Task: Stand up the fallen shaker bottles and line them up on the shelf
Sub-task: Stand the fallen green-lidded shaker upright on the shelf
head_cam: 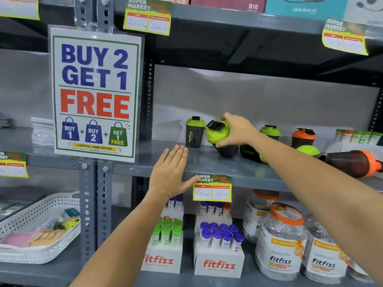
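Observation:
On the grey middle shelf a black shaker bottle with a green lid stands upright at the left. My right hand grips a second green-lidded shaker just right of it, tilted with its lid pointing left. Behind my forearm stand a green-lidded shaker and an orange-lidded one. Another black shaker lies partly hidden under my arm, and a green lid shows past it. A brown shaker with an orange lid lies on its side at the right. My left hand hovers open at the shelf's front edge.
A "Buy 2 Get 1 Free" sign hangs on the upright post at left. Price tag clips to the shelf edge. Below are Fitfizz tube boxes and jars; a white basket sits lower left.

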A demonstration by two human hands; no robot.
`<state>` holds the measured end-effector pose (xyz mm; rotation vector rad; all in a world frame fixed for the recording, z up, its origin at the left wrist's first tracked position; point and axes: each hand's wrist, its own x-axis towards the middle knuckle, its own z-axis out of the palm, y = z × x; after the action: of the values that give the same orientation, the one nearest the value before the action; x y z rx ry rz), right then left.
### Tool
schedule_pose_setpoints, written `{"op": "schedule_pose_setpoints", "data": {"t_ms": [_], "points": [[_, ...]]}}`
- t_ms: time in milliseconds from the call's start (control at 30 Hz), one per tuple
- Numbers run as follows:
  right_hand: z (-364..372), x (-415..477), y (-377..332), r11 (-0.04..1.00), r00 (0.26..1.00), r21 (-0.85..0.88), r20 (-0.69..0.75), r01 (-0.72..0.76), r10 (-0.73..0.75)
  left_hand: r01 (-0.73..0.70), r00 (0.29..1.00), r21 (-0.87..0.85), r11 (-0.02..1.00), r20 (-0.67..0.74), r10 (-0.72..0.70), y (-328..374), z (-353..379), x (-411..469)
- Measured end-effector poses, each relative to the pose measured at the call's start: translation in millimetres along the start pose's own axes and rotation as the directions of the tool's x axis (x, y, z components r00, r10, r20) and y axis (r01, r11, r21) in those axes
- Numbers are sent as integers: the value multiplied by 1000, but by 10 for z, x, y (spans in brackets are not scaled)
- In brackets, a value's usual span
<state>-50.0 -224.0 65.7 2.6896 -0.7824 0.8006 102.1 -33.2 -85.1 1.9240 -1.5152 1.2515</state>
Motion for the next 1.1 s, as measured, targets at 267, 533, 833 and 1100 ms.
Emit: {"op": "schedule_pose_setpoints", "data": {"t_ms": [267, 533, 833, 1100], "points": [[65, 213, -725, 874, 933, 356, -19, -330, 360, 23, 999, 53, 998, 44, -26, 11, -17, 2], [187, 223, -899, 838, 882, 334, -39, -431, 469, 30, 999, 75, 997, 34, -33, 5, -21, 4], [-60, 186, -866, 863, 876, 225, -71, -452, 477, 33, 999, 63, 997, 23, -34, 13, -33, 5], [-167, 445, -898, 929, 927, 57, -76, -365, 368, 30, 1000, 36, 999, 1, -30, 7, -17, 14]]}}
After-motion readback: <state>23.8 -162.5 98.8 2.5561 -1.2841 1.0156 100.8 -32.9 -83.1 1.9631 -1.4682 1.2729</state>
